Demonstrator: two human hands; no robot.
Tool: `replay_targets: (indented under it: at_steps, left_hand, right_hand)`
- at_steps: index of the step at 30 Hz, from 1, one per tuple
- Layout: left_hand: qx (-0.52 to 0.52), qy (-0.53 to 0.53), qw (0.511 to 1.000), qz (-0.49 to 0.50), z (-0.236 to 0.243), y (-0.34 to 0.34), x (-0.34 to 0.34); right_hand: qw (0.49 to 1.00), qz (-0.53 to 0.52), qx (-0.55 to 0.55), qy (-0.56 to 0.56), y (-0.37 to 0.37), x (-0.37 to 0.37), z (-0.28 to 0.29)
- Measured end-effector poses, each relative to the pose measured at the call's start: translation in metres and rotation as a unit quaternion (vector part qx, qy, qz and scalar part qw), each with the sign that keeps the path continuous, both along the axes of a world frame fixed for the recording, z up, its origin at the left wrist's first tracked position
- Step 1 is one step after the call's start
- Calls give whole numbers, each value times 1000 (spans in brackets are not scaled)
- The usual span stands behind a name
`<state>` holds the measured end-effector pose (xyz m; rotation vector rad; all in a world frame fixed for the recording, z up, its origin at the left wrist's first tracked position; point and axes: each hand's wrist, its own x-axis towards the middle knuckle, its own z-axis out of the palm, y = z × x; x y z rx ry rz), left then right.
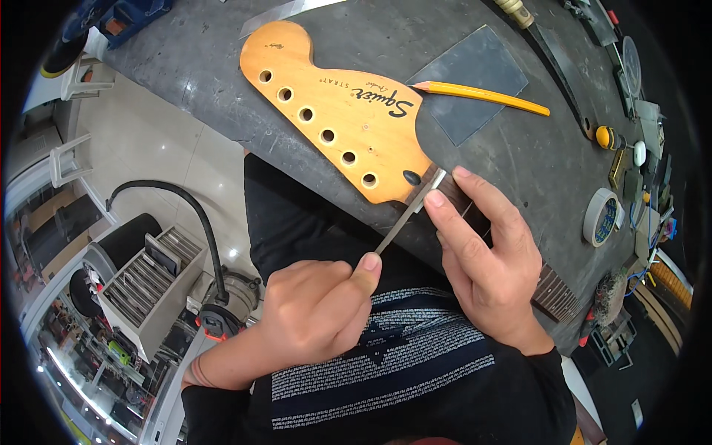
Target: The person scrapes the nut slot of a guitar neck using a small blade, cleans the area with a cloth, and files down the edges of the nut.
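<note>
A guitar neck with a pale wooden headstock (337, 96) lies on the bench, and its dark fretboard (556, 293) shows again beyond my right wrist. My left hand (315, 304) is closed round a thin flat metal file (395, 231), thumb pressed along it. The file's far end lies along a small whitish strip, seemingly the nut (438, 179), where headstock meets fretboard. My right hand (493, 256) is curled over the neck. Two of its fingertips press at either side of the strip, partly hiding it; its lower fingers are tucked below.
The dark bench (200, 81) carries a yellow pencil (489, 96), a grey sandpaper sheet (475, 55), a long dark handled tool (556, 70) and a round container (601, 216). Tools crowd the right edge. A vacuum hose (200, 215) and a drawer unit (152, 289) stand at left.
</note>
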<state>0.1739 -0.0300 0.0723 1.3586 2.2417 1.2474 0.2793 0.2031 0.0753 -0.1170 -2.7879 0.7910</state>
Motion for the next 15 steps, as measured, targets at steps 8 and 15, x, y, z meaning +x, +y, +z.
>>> replay_targets:
  at_steps: [8, 15]
  left_hand:
    - [15, 11, 1000, 4, -4, 11, -2]
    - [17, 0, 1000, 6, -1, 41, -17]
  right_hand:
    - [1000, 0, 3, 0, 1, 1, 1]
    - [1000, 5, 2, -3, 1, 2, 2]
